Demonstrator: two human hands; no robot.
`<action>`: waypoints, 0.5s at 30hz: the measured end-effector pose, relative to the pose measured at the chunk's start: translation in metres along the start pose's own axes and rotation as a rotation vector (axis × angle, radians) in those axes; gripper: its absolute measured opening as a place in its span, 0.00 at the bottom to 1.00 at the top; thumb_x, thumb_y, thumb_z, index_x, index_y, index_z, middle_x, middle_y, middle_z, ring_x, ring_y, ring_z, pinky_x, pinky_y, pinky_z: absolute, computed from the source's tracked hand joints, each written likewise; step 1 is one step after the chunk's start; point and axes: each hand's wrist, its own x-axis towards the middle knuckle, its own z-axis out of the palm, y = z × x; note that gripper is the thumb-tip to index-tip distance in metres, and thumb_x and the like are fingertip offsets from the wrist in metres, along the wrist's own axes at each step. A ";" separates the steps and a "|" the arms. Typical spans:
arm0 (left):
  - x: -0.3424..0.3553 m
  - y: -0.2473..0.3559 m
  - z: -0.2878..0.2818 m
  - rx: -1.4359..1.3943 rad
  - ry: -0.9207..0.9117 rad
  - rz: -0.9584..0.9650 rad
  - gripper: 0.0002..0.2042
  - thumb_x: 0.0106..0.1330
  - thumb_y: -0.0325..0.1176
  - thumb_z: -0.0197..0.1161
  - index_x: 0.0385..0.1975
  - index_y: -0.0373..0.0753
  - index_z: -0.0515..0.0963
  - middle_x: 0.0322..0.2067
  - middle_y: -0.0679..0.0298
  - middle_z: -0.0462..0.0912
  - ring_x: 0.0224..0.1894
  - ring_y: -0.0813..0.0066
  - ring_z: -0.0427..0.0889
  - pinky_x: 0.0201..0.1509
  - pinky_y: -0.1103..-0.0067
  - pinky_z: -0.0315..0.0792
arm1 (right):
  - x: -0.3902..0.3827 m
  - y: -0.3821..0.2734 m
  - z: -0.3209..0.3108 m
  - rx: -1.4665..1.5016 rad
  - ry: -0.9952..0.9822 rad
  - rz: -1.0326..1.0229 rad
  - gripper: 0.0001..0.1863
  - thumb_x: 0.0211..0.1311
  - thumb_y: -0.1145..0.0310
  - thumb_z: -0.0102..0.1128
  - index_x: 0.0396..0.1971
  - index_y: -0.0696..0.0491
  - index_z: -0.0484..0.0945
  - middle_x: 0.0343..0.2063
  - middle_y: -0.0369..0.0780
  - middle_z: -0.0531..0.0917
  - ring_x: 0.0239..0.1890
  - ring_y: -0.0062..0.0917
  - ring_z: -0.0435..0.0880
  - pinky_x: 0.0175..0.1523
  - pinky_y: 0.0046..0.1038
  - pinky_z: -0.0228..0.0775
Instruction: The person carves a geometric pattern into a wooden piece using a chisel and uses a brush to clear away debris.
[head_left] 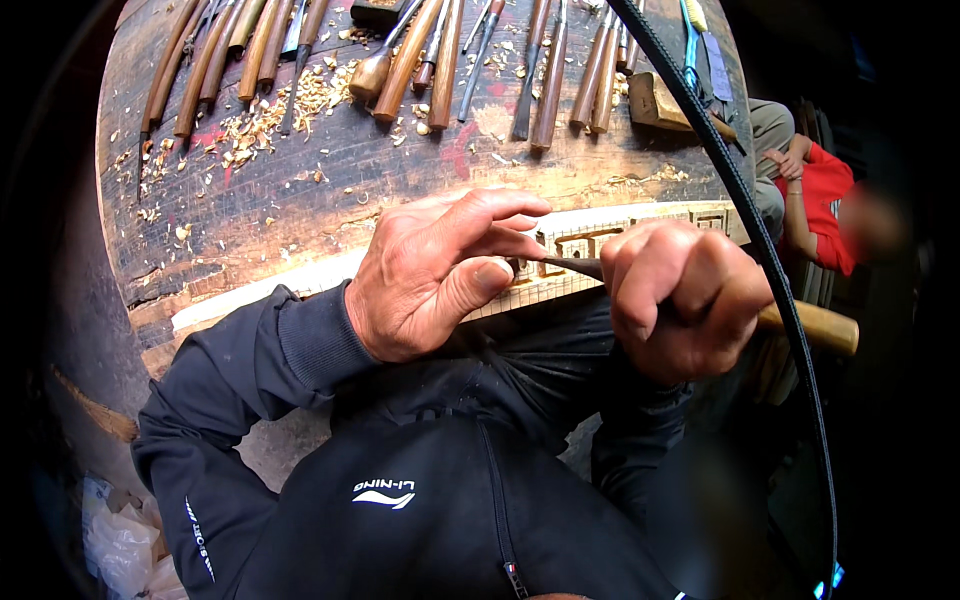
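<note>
Right hand (680, 300) grips chisel (815, 325); pale wood strip (600, 235) carved with fretwork

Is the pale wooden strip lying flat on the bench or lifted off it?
Lying flat. The pale wooden strip rests along the workbench edge, left hand pressing on it, right hand holding a chisel to it.

Chisel: slim dark-bladed carving chisel with round wooden handle (815, 326), lying nearly level, tip on the strip.
Strip: long pale wooden strip with carved square fretwork (590, 240), flat along the bench edge.
</note>
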 end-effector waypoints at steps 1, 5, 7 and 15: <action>0.001 0.000 0.000 0.006 0.001 0.007 0.28 0.86 0.51 0.58 0.69 0.32 0.77 0.46 0.50 0.93 0.51 0.56 0.95 0.56 0.68 0.86 | 0.001 -0.003 0.001 -0.002 0.003 -0.018 0.37 0.88 0.40 0.47 0.19 0.49 0.58 0.13 0.40 0.76 0.13 0.26 0.74 0.25 0.31 0.73; 0.001 0.002 -0.001 0.018 -0.008 -0.013 0.27 0.86 0.50 0.59 0.69 0.32 0.77 0.46 0.51 0.93 0.50 0.56 0.95 0.56 0.68 0.86 | 0.001 0.003 0.000 -0.047 -0.021 -0.063 0.34 0.91 0.42 0.42 0.21 0.47 0.59 0.13 0.38 0.75 0.10 0.21 0.64 0.20 0.27 0.58; 0.001 0.003 -0.002 0.022 -0.013 -0.018 0.26 0.86 0.50 0.59 0.68 0.32 0.77 0.46 0.50 0.93 0.49 0.56 0.95 0.56 0.68 0.86 | 0.001 0.006 0.000 -0.034 -0.032 -0.090 0.33 0.92 0.44 0.42 0.22 0.46 0.60 0.14 0.38 0.74 0.09 0.19 0.61 0.18 0.26 0.53; 0.002 0.011 -0.004 0.008 -0.023 -0.059 0.24 0.85 0.46 0.61 0.68 0.31 0.78 0.46 0.49 0.93 0.51 0.56 0.96 0.54 0.69 0.86 | 0.006 0.004 0.005 0.029 -0.035 -0.071 0.31 0.92 0.48 0.45 0.22 0.47 0.60 0.14 0.37 0.72 0.09 0.18 0.60 0.17 0.26 0.49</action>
